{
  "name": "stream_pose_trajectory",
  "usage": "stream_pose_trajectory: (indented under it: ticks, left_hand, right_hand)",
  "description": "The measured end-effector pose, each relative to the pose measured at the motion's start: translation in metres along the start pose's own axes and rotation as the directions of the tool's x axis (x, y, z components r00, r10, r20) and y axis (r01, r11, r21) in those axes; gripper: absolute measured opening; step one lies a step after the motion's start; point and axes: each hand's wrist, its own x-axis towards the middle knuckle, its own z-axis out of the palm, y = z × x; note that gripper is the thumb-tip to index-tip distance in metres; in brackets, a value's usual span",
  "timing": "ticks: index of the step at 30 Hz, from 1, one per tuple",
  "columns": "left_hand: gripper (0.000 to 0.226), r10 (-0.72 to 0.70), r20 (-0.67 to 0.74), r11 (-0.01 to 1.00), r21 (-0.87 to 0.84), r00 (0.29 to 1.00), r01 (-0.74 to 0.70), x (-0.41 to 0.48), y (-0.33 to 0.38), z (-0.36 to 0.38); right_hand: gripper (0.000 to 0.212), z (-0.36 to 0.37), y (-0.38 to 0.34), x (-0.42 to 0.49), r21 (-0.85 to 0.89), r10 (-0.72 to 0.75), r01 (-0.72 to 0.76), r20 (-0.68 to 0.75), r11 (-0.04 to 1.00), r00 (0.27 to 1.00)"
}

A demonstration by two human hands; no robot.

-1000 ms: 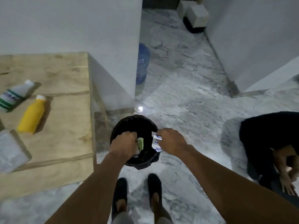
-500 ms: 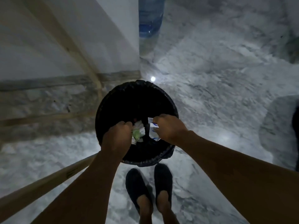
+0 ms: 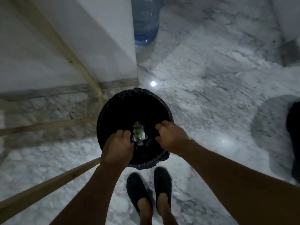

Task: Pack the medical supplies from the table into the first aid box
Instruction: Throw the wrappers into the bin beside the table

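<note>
Both my hands hover over a round black bin (image 3: pixel 113 104) lined with a black bag, standing on the floor. My left hand (image 3: pixel 116 145) is over the bin's near left rim and my right hand (image 3: pixel 170 137) over its near right rim. Each has loosely curled fingers with nothing in them. Between the hands, inside the bin, lie crumpled green and white wrapper scraps (image 3: pixel 138 133). The first aid box and the table top are out of view.
Wooden table legs and braces (image 3: pixel 48 124) cross the left side. A large blue water bottle (image 3: pixel 146 21) stands by the white wall corner. My feet in dark shoes (image 3: pixel 149 189) stand just behind the bin on marble floor. A dark shape (image 3: pixel 293 137) sits at the right edge.
The view tilted down from the table to the bin. Both hands let go of the green and white wrappers, which now lie inside the bin.
</note>
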Motion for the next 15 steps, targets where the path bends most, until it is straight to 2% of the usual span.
stream_pose_trajectory:
  ticks: [3,5,8,15]
  left_hand:
    - [0.038,0.038,-0.086,0.999,0.028,0.996,-0.036,-0.030,0.022,-0.072]
    - [0.044,0.013,-0.145,1.000,0.014,0.989,-0.011,-0.054,0.042,-0.131]
    - [0.042,-0.003,-0.257,0.999,0.045,0.966,0.015,-0.087,0.063,-0.219]
    - [0.038,0.056,-0.587,0.994,0.106,0.808,0.009,-0.148,0.074,-0.381]
  right_hand:
    - [0.044,-0.070,-0.027,-0.048,0.008,0.003,-0.002,-0.072,1.000,0.997]
    - [0.044,-0.123,-0.049,-0.084,0.025,0.006,-0.002,-0.145,1.000,0.989]
    - [0.042,-0.198,-0.083,-0.136,0.004,-0.020,0.022,-0.299,1.000,0.954]
    - [0.039,-0.328,-0.154,-0.226,-0.054,-0.084,0.064,-0.600,0.996,0.796]
